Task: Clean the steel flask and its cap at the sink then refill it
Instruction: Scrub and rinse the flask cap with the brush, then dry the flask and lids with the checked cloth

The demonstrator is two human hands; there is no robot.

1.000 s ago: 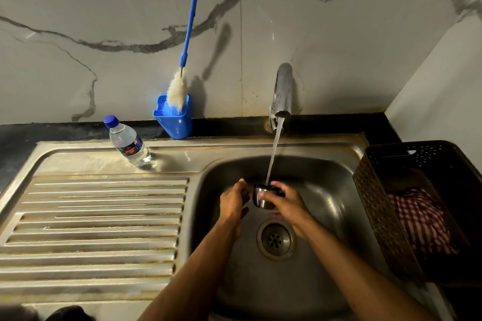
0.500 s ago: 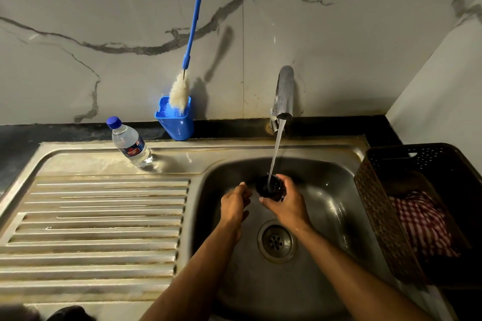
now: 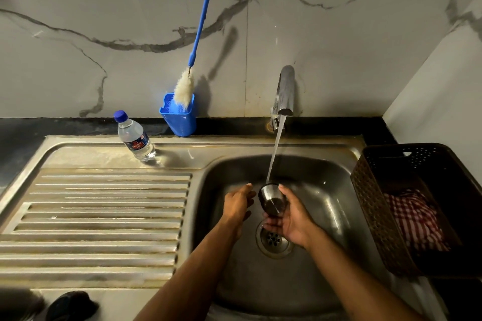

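The right hand [image 3: 289, 219] is cradling the steel cap [image 3: 271, 199] from below and from the right, fingers curled under it and the thumb riding up its far side, while the stream from the tap [image 3: 285, 91] is running down onto its upper edge. The left hand [image 3: 238, 203] is hanging just beside the cap with its fingers loosely extended, pinching nothing; whether a fingertip is grazing the rim I cannot tell, since the hand is blurred.

Half a second ago the cap's dark open mouth was facing the camera and catching the water; now its brushed outer wall and closed end are turned this way, and it is sitting lower in the palm. I read that as the inside being rinsed and the outside getting its turn, so the cap seems nearly done. The flask itself is nowhere in view (a dark rounded shape at the lower left edge is too dim to name), so its wash and the refill look still ahead.

Further out, the sink [image 3: 339, 172] is taking the runoff over its drain [image 3: 273, 238]. A blue holder [image 3: 180, 122] is carrying a long-handled bottle brush [image 3: 194, 60]; a capped water bottle [image 3: 135, 139] is holding clear water; a dark perforated basket [image 3: 370, 203] is holding a red checked cloth [image 3: 414, 219].
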